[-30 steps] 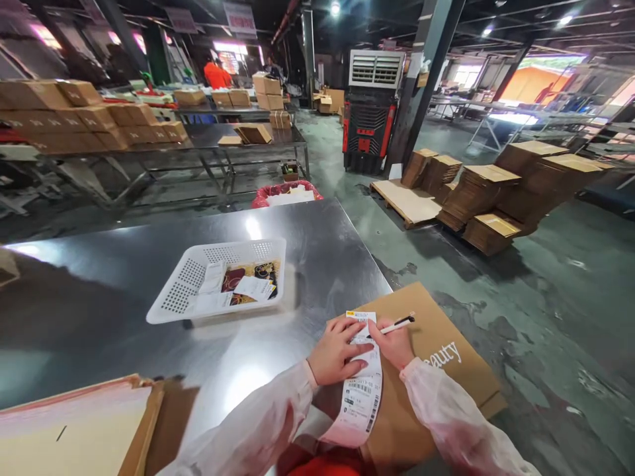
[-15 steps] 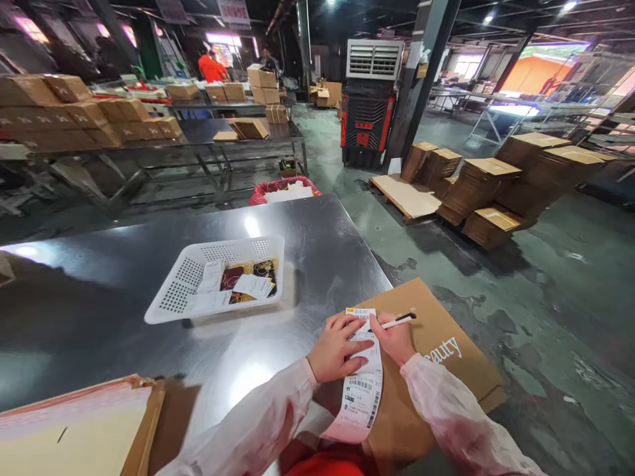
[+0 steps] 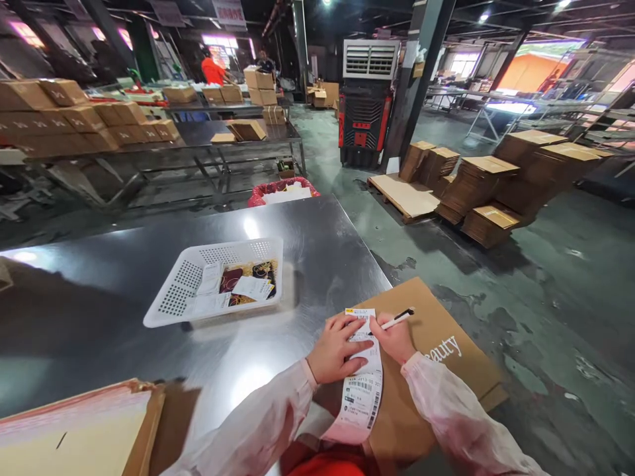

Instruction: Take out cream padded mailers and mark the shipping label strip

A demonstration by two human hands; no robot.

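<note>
Almost nothing has shifted since a second ago — my hands have stayed where they were on the slip, and only my head has dipped a touch, so the white basket (image 3: 218,281) sits a little lower in view.

My left hand (image 3: 337,347) lies flat with its fingers spread, pinning the shipping label (image 3: 361,383) against the flattened cardboard box (image 3: 436,350); it presses rather than grips. My right hand (image 3: 395,338) is closed around a white pen (image 3: 397,320), its dark tip pointing up and to the right, the heel of the hand resting on the label's upper part. The label lies across the box's near left side, its lower end curling off the edge toward my lap.

I judge the label to be thin, light and limp — it will slide or buckle under the pen unless held down close to the writing spot, which is where my left fingers are. To lift it I would pinch a free edge, not the middle. The cardboard under it is stiff enough to write on, though it overhangs the steel table (image 3: 149,264) and may tip if I lean on its far end.

The perforated basket stands on the table, well apart from my hands; it holds a few paper slips and some dark red and patterned flat packets. Beyond the table's far edge a red-lined bin (image 3: 282,190) holds pale scraps.
</note>
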